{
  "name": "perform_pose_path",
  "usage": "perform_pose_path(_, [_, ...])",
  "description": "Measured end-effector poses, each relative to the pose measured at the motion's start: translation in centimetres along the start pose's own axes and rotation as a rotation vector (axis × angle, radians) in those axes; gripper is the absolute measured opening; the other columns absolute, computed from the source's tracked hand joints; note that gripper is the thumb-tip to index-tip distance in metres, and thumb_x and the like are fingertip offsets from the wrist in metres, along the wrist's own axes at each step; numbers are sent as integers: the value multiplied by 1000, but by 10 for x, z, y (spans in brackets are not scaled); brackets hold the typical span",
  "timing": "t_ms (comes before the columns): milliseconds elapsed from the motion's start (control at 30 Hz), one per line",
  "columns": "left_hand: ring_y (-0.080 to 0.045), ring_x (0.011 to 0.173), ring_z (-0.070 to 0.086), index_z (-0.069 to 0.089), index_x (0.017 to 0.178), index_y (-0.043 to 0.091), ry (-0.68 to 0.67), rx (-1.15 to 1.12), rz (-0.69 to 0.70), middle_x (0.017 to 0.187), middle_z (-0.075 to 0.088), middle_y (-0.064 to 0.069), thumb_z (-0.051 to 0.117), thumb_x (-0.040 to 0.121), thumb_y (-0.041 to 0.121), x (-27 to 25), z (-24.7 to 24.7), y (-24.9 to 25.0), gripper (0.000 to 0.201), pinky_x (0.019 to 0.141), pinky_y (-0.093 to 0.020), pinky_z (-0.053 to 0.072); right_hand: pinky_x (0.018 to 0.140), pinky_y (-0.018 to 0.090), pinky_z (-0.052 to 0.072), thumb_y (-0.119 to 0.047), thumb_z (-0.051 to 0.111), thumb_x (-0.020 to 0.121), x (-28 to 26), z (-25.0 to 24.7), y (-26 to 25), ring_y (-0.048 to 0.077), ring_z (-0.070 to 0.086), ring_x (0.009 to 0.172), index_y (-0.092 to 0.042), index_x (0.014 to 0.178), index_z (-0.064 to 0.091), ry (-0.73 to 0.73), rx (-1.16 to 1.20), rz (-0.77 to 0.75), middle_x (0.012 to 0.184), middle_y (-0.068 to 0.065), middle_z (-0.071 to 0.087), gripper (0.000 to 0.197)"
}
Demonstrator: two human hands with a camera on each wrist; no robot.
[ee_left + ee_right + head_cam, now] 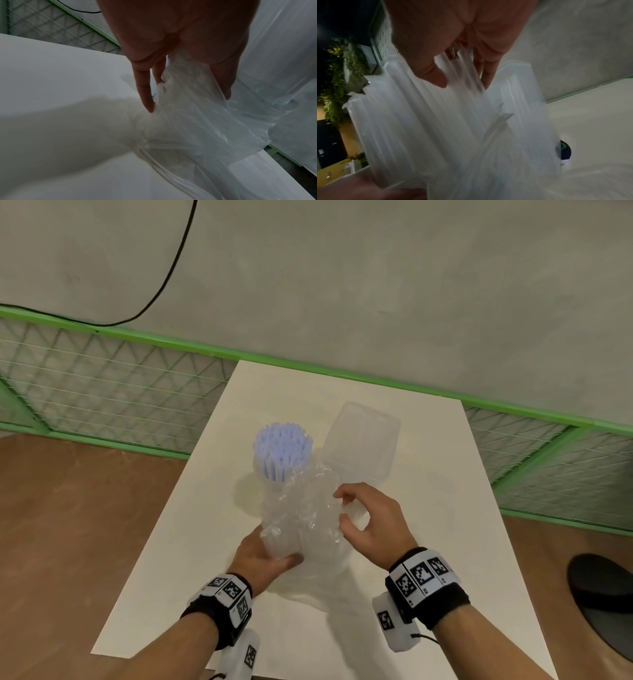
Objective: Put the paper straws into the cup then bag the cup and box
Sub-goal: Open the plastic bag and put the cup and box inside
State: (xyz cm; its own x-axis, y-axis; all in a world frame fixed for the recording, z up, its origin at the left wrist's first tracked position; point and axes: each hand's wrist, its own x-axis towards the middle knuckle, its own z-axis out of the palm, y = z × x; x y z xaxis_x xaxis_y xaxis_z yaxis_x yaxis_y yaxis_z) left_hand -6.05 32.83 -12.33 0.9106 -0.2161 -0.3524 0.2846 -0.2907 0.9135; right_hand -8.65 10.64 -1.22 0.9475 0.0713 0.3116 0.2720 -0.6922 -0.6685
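Note:
A clear cup (274, 487) packed with pale blue paper straws (282, 448) stands on the white table (428, 508). Beside it, at the right, lies a clear plastic box (361, 440). A crumpled transparent bag (303, 515) is held up in front of both. My left hand (265, 558) grips the bag's lower left part, thumb on the film; the left wrist view shows the bag (197, 115) under the fingers (145, 94). My right hand (368, 518) pinches the bag's right edge between thumb and fingers. In the right wrist view the bag (436, 121) hangs before the box (522, 94).
A green-framed mesh fence (102, 385) runs behind the table, with a grey wall and a black cable (171, 268) above. Brown floor lies on both sides. A dark round object (603, 601) sits on the floor at the right.

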Motion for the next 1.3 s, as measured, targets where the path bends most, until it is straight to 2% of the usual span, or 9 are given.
perform_pose_path(267, [-9, 91, 73, 70, 108, 26, 5, 6, -11, 96, 77, 7, 91, 43, 48, 2, -1, 0, 71, 90, -39, 58, 84, 14, 44, -11, 60, 88, 0, 8, 2, 0, 57, 96, -22, 113, 56, -35, -4, 56, 99, -20, 60, 28])
perform_pose_path(367, [-8, 92, 72, 70, 108, 28, -2, 5, -2, 95, 77, 10, 90, 44, 48, 1, -2, 1, 70, 91, -37, 57, 87, 3, 36, -5, 53, 91, 1, 12, 2, -5, 53, 100, -15, 118, 58, 17, -26, 27, 108, -9, 60, 29])
perform_pose_path(533, [-5, 90, 72, 70, 107, 27, -6, 7, 7, 93, 77, 12, 90, 44, 47, 1, -3, 1, 69, 89, -31, 56, 81, 4, 36, -8, 61, 91, 4, 13, 6, -4, 52, 93, -18, 100, 58, 67, -49, 47, 98, -7, 60, 14])
perform_pose_path(633, [-2, 88, 72, 70, 107, 26, -9, 15, 7, 91, 77, 13, 94, 52, 35, 0, -4, 3, 61, 87, -28, 55, 78, 5, 37, -12, 65, 90, 8, 9, 5, 1, 54, 89, -20, 99, 57, 54, -36, 86, 93, -9, 62, 14])
perform_pose_path(767, [-3, 90, 71, 69, 109, 26, -9, 35, 8, 93, 77, 11, 91, 46, 46, 2, -4, 2, 69, 86, -26, 54, 82, 2, 35, -7, 63, 88, 13, 9, 4, -1, 54, 92, -18, 108, 62, 100, -67, 66, 97, -8, 62, 23])
perform_pose_path(867, [-3, 91, 70, 68, 111, 26, -16, 71, 0, 93, 76, 11, 94, 57, 36, 3, -4, 3, 61, 85, -23, 52, 82, 0, 32, -3, 60, 87, 15, 14, 8, 1, 51, 91, -15, 102, 62, 128, -117, 96, 101, -3, 59, 19])
perform_pose_path(1033, [-2, 90, 70, 68, 112, 26, -20, 91, -2, 93, 75, 11, 93, 58, 36, 5, -4, 3, 61, 80, -17, 50, 71, 11, 37, -14, 60, 92, 20, 13, 9, 9, 57, 84, -22, 98, 52, 65, -100, 180, 95, -6, 62, 14])
perform_pose_path(1167, [-2, 91, 70, 68, 111, 27, -23, 90, 0, 93, 75, 11, 85, 44, 53, 4, -4, 4, 74, 79, -15, 49, 75, 4, 40, -9, 59, 94, 24, 8, 4, 4, 61, 85, -16, 104, 57, 183, -45, 140, 91, -11, 67, 12])
perform_pose_path(1300, [-5, 92, 69, 67, 111, 27, -35, 99, -6, 94, 74, 10, 86, 47, 50, 4, -5, 4, 71, 76, -14, 48, 75, 15, 48, -8, 61, 92, 25, 8, 3, 6, 66, 83, -18, 103, 61, 171, -28, 150, 91, -12, 70, 14])
